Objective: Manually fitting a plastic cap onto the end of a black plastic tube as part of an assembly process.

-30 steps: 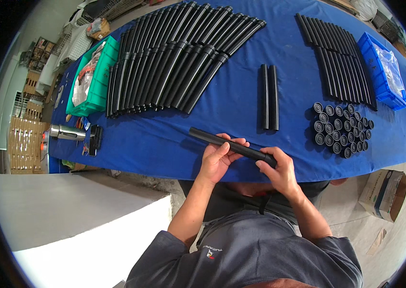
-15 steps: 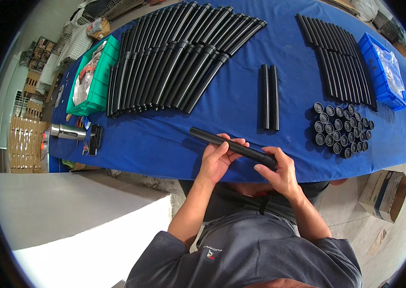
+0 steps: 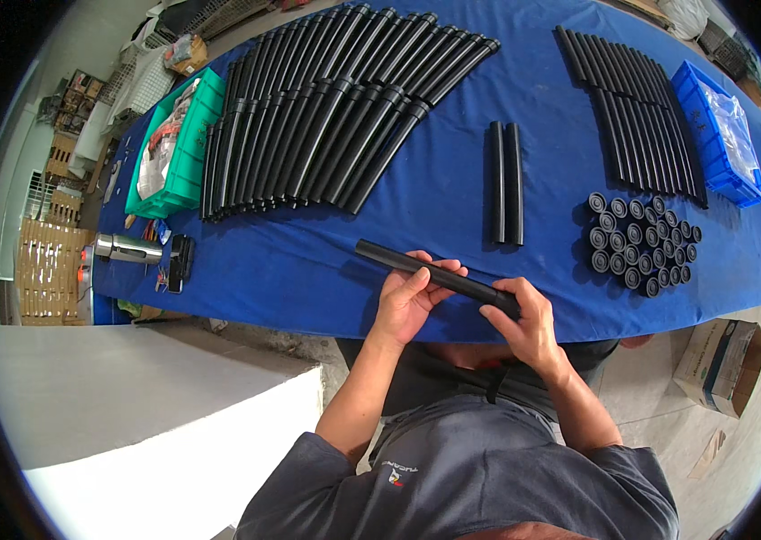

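While both hands work just above the near edge of the blue table [image 3: 326, 270], the left hand [image 3: 409, 301] is wrapped around the middle of a black tube [image 3: 434, 276], and the right hand [image 3: 524, 319] is clamped over its right end. That tube lies slanted, its free left end reaching out over bare blue cloth, with open room to its left as far as a small black device [image 3: 180, 261] and a metal cylinder [image 3: 126, 248] at the table's left edge. Just beyond the hands a pair of short tubes [image 3: 505, 183] lies side by side. Right of them stands a cluster of black caps [image 3: 639, 243]. Farther off, a wide row of long black tubes [image 3: 326, 117] spreads left, beside a green bin [image 3: 184, 153]; another row of thin tubes [image 3: 637, 112] and a blue bin [image 3: 713, 130] sit at the far right edge.
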Available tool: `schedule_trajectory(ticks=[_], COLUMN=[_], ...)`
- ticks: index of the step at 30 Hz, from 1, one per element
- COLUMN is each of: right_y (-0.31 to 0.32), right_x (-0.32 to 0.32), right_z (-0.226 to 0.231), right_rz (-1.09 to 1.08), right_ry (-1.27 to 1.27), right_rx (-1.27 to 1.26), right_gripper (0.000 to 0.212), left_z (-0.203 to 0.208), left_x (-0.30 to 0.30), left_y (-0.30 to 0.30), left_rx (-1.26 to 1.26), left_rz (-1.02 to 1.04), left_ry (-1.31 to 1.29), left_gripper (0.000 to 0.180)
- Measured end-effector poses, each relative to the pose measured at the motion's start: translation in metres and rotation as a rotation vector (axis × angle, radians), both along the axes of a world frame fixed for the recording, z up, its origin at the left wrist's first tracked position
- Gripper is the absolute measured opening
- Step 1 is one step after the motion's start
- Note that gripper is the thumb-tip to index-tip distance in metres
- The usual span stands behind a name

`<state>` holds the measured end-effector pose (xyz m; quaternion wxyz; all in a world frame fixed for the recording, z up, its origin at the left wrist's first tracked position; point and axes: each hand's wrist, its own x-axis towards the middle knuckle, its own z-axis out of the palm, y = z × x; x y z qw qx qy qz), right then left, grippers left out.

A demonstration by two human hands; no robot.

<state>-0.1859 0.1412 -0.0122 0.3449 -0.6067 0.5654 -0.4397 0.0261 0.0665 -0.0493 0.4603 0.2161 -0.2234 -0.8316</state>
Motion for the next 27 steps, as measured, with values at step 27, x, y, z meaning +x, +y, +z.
schedule_trajectory(ticks=[27], right_y=[-0.003], right_x=[-0.004], right_z=[0.000], right_rz=[0.107], right_ry=[-0.019], right_rx=[0.106], right_gripper=[0.034], left_z=[-0.003], left_x=[0.001], left_y=[0.000], left_rx=[-0.043], left_rz=[0.001], left_ry=[-0.005], left_gripper=[0.025])
